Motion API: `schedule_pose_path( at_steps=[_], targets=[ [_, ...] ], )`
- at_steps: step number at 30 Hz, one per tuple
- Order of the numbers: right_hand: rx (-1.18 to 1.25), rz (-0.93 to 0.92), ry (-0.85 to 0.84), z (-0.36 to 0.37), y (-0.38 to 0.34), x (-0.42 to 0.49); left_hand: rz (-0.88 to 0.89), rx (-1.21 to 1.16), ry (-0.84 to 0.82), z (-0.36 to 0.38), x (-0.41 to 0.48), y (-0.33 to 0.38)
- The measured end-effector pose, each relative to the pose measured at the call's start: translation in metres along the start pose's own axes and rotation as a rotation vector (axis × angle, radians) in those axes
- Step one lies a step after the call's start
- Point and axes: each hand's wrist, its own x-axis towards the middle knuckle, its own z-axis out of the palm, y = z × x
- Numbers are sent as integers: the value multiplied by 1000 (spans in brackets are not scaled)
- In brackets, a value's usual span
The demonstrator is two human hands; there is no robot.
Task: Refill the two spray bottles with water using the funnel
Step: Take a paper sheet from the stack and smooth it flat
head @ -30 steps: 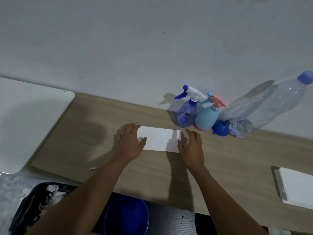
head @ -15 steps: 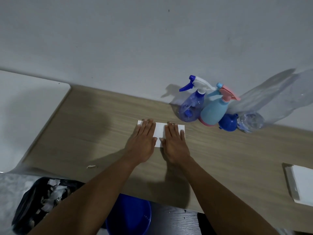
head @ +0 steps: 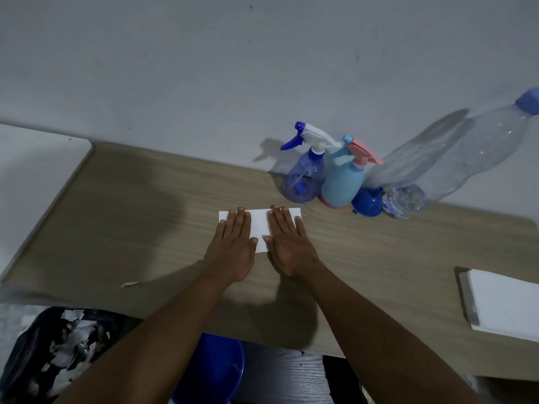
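While the left hand (head: 233, 246) and right hand (head: 288, 246) press flat, fingers straight, on a white sheet (head: 259, 225) on the counter (head: 131, 228), refilling looks unstarted. The clear-blue spray bottle (head: 303, 182), pale-blue spray bottle (head: 342, 185), funnel (head: 367, 202) and water bottle (head: 466, 161) wait by the wall. A sprayer head likely needs unscrewing next.

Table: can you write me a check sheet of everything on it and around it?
Surface: wooden table, against a pale wall.
Job's things: blue spray bottle, light-blue spray bottle, blue funnel, clear water bottle, bunched by the wall; spray heads on.
Clutter: white paper, white pad, small scrap.
Hands: left hand and right hand flat on the paper.
Cables: nothing seen.
Surroundings: black bin bag with scraps, blue tub below the table edge.
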Motion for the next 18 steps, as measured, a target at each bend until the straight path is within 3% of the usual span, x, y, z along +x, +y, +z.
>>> schedule_pose_path(
  at_steps=[18],
  targets=[
    [-22, -7, -6, -23, 159, -83, -17, -30, -53, 32, 17, 176]
  ],
)
